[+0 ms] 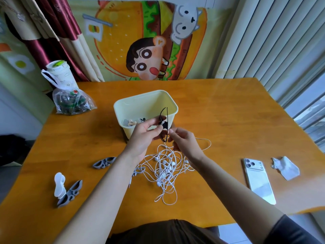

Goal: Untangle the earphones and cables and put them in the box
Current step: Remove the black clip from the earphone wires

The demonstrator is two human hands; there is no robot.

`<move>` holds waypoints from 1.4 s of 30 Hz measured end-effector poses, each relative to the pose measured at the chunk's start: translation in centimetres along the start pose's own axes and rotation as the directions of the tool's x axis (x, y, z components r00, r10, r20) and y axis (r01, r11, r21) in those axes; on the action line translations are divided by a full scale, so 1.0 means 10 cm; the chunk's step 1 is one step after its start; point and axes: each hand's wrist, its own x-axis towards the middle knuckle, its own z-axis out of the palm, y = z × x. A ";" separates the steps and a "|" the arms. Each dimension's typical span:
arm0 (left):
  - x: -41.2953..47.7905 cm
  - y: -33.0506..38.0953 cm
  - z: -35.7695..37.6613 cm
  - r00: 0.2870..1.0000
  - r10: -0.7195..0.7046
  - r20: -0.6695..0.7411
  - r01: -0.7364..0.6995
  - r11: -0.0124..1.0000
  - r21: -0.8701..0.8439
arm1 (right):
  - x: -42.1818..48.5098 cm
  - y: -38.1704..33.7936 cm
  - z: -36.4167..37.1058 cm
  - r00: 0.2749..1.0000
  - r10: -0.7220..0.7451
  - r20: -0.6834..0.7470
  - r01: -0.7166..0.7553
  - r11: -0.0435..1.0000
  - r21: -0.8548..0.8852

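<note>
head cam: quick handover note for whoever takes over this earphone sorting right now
Left hand: grips a thin black cable, partly coiled, over the near rim of the pale yellow plastic box.
Right hand: pinches the same cable lower down.
Tangled white earphones: heaped on the wooden table in front of the box, below the hands.
Done: a few small items lie in the box; what they are is unclear.
Left: finish the black cable, drop it in, then untangle the white heap and box it.

One wide head-worn view looks forward and down, close over the bench (pixel 228 120), facing the far wall.
</note>
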 end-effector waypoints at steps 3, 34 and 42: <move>0.01 -0.02 0.01 1.000 -0.026 0.012 0.027 0.996 -0.091 | -0.03 0.01 0.00 0.995 0.093 0.046 -0.096 0.994 0.055; 0.12 -0.44 -0.06 0.977 0.205 0.055 -0.185 0.695 0.695 | 0.09 -0.23 -0.33 0.979 -0.075 0.188 0.192 0.645 -0.739; 0.04 -0.36 -0.08 0.985 0.066 0.157 -0.139 0.846 0.515 | 0.14 -0.27 -0.46 0.952 -0.293 0.085 0.270 0.678 -0.683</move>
